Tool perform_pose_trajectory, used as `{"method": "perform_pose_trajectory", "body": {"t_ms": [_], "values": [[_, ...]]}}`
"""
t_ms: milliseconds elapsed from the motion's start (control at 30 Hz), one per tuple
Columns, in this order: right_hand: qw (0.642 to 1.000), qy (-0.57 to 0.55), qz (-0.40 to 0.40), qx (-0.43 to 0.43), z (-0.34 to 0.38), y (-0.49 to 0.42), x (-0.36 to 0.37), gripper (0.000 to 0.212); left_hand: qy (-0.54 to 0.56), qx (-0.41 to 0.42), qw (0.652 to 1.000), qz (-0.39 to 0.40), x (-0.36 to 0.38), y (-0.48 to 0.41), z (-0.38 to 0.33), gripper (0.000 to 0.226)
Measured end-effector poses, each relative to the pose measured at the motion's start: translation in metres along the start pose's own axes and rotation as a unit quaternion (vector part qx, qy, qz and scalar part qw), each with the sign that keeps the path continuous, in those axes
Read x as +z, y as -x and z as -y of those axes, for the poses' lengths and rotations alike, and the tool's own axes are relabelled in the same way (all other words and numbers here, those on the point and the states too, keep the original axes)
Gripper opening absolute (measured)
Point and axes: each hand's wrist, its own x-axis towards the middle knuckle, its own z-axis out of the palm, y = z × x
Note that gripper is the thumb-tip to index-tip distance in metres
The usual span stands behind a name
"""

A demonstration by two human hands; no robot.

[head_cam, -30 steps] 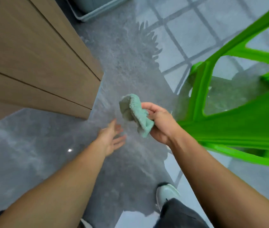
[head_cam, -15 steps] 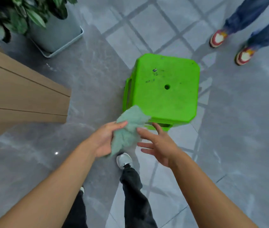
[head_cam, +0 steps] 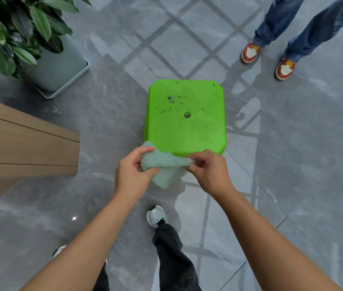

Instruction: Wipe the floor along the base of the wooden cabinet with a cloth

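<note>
A pale green fluffy cloth [head_cam: 163, 164] is stretched in the air between my two hands, above the grey tiled floor [head_cam: 40, 217]. My left hand [head_cam: 133, 171] grips its left end. My right hand [head_cam: 207, 171] pinches its right corner between thumb and fingers. A loose fold of the cloth hangs down below the hands. The wooden cabinet [head_cam: 23, 143] stands at the left, its corner well left of my left hand. The floor along its base lies below and left of the cloth.
A bright green plastic stool [head_cam: 185, 118] with dark specks stands just beyond my hands. A potted plant [head_cam: 57, 68] in a grey pot sits at the back left. Another person's legs in jeans and red-white shoes [head_cam: 250, 52] stand at the back right. My own feet are below.
My view rose from near the floor to standing height. The cloth went from my right hand alone to my left hand, and now both hands hold it stretched between them.
</note>
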Motion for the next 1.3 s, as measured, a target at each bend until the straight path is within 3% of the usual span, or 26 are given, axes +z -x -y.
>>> {"method": "perform_pose_trajectory", "body": {"t_ms": [100,167,200,267,367,467,500,567,633,733,800,867,933,1067,1167,1300], "values": [[1.000,0.010,0.005,-0.019,-0.006,-0.003,-0.002,0.015,-0.209,0.126,0.970,-0.006,0.000,-0.003,0.003,0.031],[0.990,-0.127,0.042,0.040,-0.002,-0.009,-0.006,0.012,-0.237,0.135,0.962,-0.008,-0.003,-0.018,-0.001,0.016],[0.973,-0.210,0.051,0.077,-0.001,-0.016,-0.009,0.014,-0.204,0.098,0.974,0.004,-0.005,-0.028,-0.006,0.013],[0.937,-0.325,0.041,0.123,0.002,-0.032,-0.009,0.010,-0.021,-0.017,0.998,0.062,-0.001,-0.050,-0.018,0.016],[0.915,-0.370,0.010,0.163,0.005,-0.060,0.013,0.010,0.178,-0.184,0.961,0.108,0.021,-0.081,-0.013,0.033],[0.894,-0.384,-0.009,0.230,-0.005,-0.088,0.047,0.022,0.242,-0.273,0.927,0.089,0.036,-0.104,0.014,0.047],[0.897,-0.365,-0.021,0.250,-0.011,-0.096,0.055,0.032,0.243,-0.280,0.927,0.048,0.039,-0.111,0.024,0.045],[0.943,-0.214,-0.073,0.245,-0.023,-0.103,0.067,0.051,0.203,-0.272,0.938,-0.074,0.038,-0.122,0.044,0.045],[0.976,-0.052,-0.132,0.166,-0.034,-0.093,0.076,0.056,0.146,-0.240,0.949,-0.139,0.031,-0.125,0.056,0.050],[0.987,0.127,-0.092,-0.021,-0.039,-0.059,0.091,0.056,0.084,-0.219,0.966,-0.109,0.021,-0.118,0.061,0.050],[0.957,0.264,0.011,-0.119,-0.043,-0.049,0.096,0.055,0.072,-0.222,0.969,-0.075,0.012,-0.111,0.062,0.048],[0.925,0.347,0.124,-0.095,-0.042,-0.051,0.097,0.060,0.083,-0.243,0.966,-0.012,0.007,-0.104,0.060,0.047],[0.906,0.387,0.163,-0.043,-0.037,-0.063,0.098,0.067,0.078,-0.238,0.967,0.053,0.008,-0.097,0.055,0.053],[0.876,0.451,0.162,0.053,-0.019,-0.100,0.101,0.075,-0.077,-0.075,0.990,0.095,0.025,-0.097,0.043,0.061],[0.870,0.457,0.154,0.107,-0.007,-0.104,0.102,0.076,-0.218,0.052,0.968,0.112,0.010,-0.078,0.040,0.058],[0.864,0.493,0.089,0.047,0.043,-0.061,0.114,0.056,-0.323,0.098,0.932,0.132,-0.057,-0.033,0.035,0.055]]}}
